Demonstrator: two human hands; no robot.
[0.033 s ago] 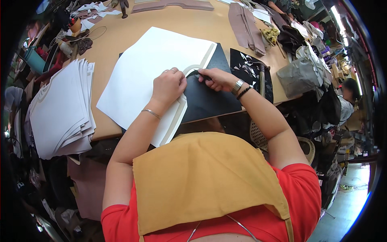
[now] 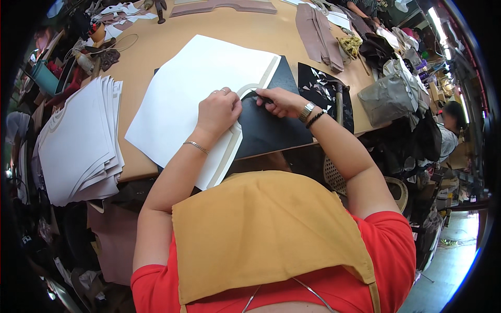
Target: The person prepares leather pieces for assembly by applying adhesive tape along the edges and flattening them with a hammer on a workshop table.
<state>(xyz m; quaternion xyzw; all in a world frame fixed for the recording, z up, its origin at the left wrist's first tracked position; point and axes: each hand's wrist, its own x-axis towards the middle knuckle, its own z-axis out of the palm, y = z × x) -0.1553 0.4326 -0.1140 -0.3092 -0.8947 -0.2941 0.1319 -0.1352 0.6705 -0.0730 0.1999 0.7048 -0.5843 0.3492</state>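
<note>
A large white sheet (image 2: 182,83), perhaps leather, lies on a black board (image 2: 271,125). Along its right side runs a beige border strip with a curved cut-out. My left hand (image 2: 219,108), fingers bent and pressed together, grips that edge by the curve. My right hand (image 2: 282,103) is closed around a small dark-handled tool (image 2: 265,99) at the other end of the curve. The tool's tip is too small to make out, so its exact kind stays unclear.
A stack of similar white pieces (image 2: 83,146) overhangs the table's left edge. On the right are a black mat (image 2: 313,91) with scraps, a hammer-like tool (image 2: 339,107), mauve strips (image 2: 318,39) and a grey bag (image 2: 386,99). A person (image 2: 453,117) shows at far right.
</note>
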